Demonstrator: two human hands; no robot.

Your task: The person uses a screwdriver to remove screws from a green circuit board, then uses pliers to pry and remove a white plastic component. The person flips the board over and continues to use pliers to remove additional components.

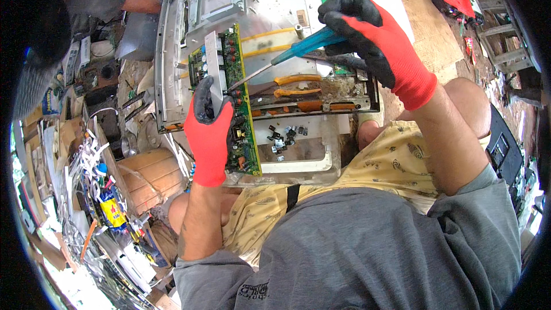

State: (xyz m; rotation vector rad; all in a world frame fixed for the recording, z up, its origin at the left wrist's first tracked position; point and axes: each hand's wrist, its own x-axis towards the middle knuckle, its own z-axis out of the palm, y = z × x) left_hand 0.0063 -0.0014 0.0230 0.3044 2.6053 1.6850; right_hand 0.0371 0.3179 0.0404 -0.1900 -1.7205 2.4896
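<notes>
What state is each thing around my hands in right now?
Left hand, gloved, gripping the metal strip
Right hand, gloved, closed on the screwdriver
Screwdriver, slanting down, tip at the circuit board; contact unclear
Circuit board, components still on it
Metal strip, standing along the circuit board
Orange-handled pliers, lying down, handles apart
Small dark parts, loose, scattered

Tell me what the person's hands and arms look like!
The left hand and right hand wear matching gloves: bright red on the backs and cuffs, black over the fingers. The cuffs fit snugly at the wrists. The forearms are bare, and higher up come short, plain grey sleeves.
</notes>
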